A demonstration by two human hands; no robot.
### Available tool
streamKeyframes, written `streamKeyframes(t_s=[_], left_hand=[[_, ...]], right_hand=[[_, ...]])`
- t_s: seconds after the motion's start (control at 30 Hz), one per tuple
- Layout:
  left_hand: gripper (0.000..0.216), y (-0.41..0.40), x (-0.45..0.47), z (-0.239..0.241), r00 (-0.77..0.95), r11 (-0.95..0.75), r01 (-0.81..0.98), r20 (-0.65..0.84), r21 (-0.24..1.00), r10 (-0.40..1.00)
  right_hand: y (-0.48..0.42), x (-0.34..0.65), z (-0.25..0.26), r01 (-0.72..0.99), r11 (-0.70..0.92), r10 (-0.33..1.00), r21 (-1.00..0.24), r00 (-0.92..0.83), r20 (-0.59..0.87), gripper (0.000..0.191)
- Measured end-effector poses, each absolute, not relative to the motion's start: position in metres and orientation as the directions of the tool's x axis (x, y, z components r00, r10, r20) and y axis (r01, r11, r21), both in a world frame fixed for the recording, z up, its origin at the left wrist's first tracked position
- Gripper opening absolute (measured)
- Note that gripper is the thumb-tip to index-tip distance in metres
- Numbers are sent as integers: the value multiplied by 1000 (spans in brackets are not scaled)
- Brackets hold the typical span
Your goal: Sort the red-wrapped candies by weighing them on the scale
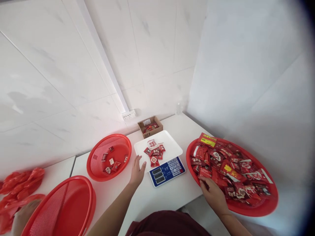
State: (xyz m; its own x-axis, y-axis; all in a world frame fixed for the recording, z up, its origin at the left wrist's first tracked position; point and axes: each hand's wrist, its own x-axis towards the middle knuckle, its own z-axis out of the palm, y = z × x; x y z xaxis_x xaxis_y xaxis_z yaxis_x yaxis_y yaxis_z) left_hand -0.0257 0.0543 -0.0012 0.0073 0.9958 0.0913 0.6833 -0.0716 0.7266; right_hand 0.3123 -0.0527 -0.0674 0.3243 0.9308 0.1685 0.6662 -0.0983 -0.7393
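My left hand [137, 172] is open, fingers apart, beside the left edge of the white weighing tray [172, 146] and holding nothing. On that tray lies a small heap of red and white snack packets [155, 152]. The digital scale [167, 172] shows its blue keypad panel in front of the tray. At the right, my right hand [213, 193] reaches over the near rim of a red basket [267, 208] full of mostly red snack packets. Its curled fingers pinch a red snack packet [205, 172] at the left side of the pile.
A red basket [92, 164] with several small packets stands left of the scale, an emptier red basket [90, 196] nearer. A cardboard box [150, 133] sits behind the tray. At far left, another person's hand [26, 213] is by red plastic bags [22, 183]. Walls [157, 95] bound the table.
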Motion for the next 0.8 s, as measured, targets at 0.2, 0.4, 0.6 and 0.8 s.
streamKeyframes(t_s=[0.2,0.4,0.6,0.8], left_hand=[[38,14,-50,-14,-71,3,714,68,701,995],[41,1,-44,-18,-41,7,736,33,677,999],[44,1,-29,-17,51,-37,789,-4,613,999],[50,15,-6,-11,236,-188,848,-35,495,971]], right_hand=[[-57,307,-63,748,-75,935,-659,283,215,28],[-59,306,-62,796,-62,941,-602,248,231,30],[-59,304,-62,804,-78,938,-589,259,229,30],[-57,304,-64,810,-36,935,-585,234,266,28]])
